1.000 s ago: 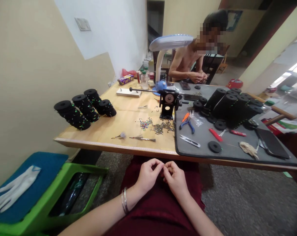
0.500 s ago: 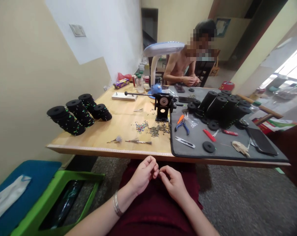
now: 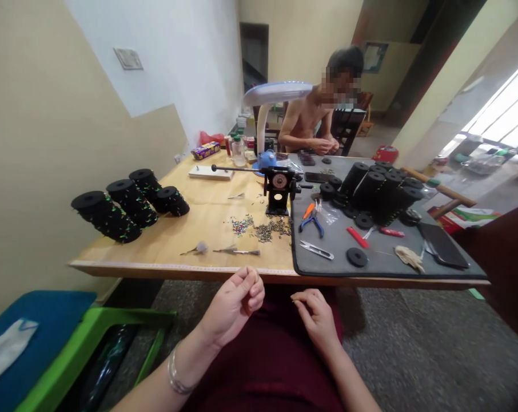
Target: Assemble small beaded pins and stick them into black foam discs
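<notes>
My left hand hangs over the dark red cloth on my lap, its fingertips pinched against the thumb, with nothing visible in them. A bangle circles that wrist. My right hand is loosely curled, its fingers apart and empty as far as I can see. Both hands are just below the front edge of the wooden table. The nearest items are a small heap of coloured beads and a slim metal tool. Neither hand touches anything on the table.
A hand-cranked winder stands on the table beside a grey mat holding pliers, snips and black spools. Several bead-covered black rolls lie at left. A seated person works at the far end. A blue-topped green stool stands at lower left.
My hands have drawn apart; their fingertips no longer nearly meet. The view has also swung, so the table sits further left and lower in the frame.
</notes>
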{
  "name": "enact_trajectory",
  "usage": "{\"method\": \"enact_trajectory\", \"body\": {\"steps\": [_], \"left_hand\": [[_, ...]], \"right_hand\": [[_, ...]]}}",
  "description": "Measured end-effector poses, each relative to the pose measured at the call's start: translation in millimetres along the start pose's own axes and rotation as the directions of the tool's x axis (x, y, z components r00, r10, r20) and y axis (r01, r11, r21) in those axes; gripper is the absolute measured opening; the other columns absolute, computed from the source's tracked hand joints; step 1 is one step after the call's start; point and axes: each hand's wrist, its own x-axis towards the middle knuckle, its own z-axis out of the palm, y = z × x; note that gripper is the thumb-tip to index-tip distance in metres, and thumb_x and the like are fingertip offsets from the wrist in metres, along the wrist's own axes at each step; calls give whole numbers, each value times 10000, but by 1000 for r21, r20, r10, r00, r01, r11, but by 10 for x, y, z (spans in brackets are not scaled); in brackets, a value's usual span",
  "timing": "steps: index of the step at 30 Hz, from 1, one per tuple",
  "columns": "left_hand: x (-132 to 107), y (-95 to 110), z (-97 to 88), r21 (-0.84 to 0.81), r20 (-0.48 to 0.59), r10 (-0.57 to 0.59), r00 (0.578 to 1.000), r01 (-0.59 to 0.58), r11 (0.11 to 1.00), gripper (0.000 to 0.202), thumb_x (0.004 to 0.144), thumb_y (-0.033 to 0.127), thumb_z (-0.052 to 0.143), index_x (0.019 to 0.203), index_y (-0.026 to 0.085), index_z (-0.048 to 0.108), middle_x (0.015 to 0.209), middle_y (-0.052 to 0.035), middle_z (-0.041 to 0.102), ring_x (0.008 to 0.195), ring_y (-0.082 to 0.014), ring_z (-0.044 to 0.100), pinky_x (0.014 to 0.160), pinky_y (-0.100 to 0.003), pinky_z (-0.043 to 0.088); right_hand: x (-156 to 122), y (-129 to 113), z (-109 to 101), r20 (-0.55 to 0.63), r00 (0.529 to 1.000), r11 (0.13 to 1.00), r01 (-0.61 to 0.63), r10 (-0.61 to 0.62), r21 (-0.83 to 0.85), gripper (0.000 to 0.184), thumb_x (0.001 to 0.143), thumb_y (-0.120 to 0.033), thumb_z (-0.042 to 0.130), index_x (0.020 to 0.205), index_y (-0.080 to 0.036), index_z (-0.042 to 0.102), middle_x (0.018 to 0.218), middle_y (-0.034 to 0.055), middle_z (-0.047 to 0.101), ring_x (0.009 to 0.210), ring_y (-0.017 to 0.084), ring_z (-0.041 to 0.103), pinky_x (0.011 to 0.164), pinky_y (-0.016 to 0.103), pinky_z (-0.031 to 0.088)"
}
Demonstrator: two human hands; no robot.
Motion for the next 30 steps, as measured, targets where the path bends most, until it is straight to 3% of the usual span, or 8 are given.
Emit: {"method": "enact_trajectory", "body": {"steps": [4, 8, 12, 15, 17, 20, 26, 30], "left_hand": [[31, -55, 6, 286, -2, 55, 998, -52, 957, 231, 835, 334, 576, 715, 177, 456, 608, 40, 473, 510, -63, 427, 501, -193, 312], [29, -82, 45, 634, 92, 69, 993, -112, 765, 226, 869, 353, 497, 725, 180, 493, 657, -5, 560, 526, -97, 489, 516, -223, 347], [-8, -107, 80, 827, 179, 149, 972, -231, 513, 190, 882, 310, 464, 773, 187, 561, 624, -7, 539, 550, -125, 489, 576, -240, 367], [-41, -109, 74, 862, 245, 265, 933, -335, 380, 157, 866, 253, 480, 743, 195, 559, 710, -32, 542, 659, -154, 501, 642, -248, 370], [-58, -98, 44, 860, 262, 323, 909, -372, 348, 149, 852, 221, 492, 715, 197, 545, 754, -43, 538, 708, -167, 496, 664, -251, 365], [-71, -75, -27, 871, 239, 350, 906, -359, 336, 147, 848, 210, 490, 706, 199, 530, 728, -32, 516, 687, -163, 475, 650, -248, 361], [-72, -92, -101, 885, 246, 315, 917, -345, 313, 188, 885, 256, 424, 726, 188, 499, 718, -14, 501, 666, -146, 467, 637, -247, 377], [-40, -112, -125, 899, 234, 292, 928, -320, 299, 211, 896, 285, 412, 742, 183, 515, 710, -9, 530, 652, -138, 488, 629, -241, 396]], "right_hand": [[3, 49, -50, -40, 999, 999, -25, 24, -24, 214, 875, -268, 507, 963, -232, 698, 933, 100, 662, 919, 248, 585, 807, 389, 497], [71, -208, -144, -138, 987, 996, -83, 84, 16, 197, 870, -259, 516, 930, -212, 699, 914, 106, 669, 891, 250, 603, 814, 401, 495], [158, -679, -125, 62, 991, 938, -131, 117, 320, 225, 884, -275, 502, 1055, -231, 642, 1014, 85, 674, 932, 232, 621, 844, 377, 499], [201, -910, -26, 248, 960, 793, -250, 129, 556, 333, 865, -303, 532, 1193, -249, 526, 1062, 74, 652, 876, 208, 638, 682, 302, 547], [212, -952, 41, 309, 941, 719, -309, 137, 623, 332, 856, -311, 543, 1177, -233, 509, 969, 63, 664, 789, 182, 641, 624, 272, 538], [209, -920, 105, 344, 923, 702, -361, 173, 614, 267, 843, -319, 553, 1078, -192, 536, 762, 28, 658, 614, 138, 605, 567, 247, 503], [207, -916, 114, 353, 908, 838, -365, 225, 406, 172, 812, -312, 560, 721, -165, 561, 489, -41, 526, 442, 91, 455, 482, 206, 373], [212, -894, 120, 308, 928, 889, -312, 210, 334, 197, 806, -318, 555, 673, -173, 544, 474, -55, 472, 436, 84, 398, 464, 207, 319]]}}
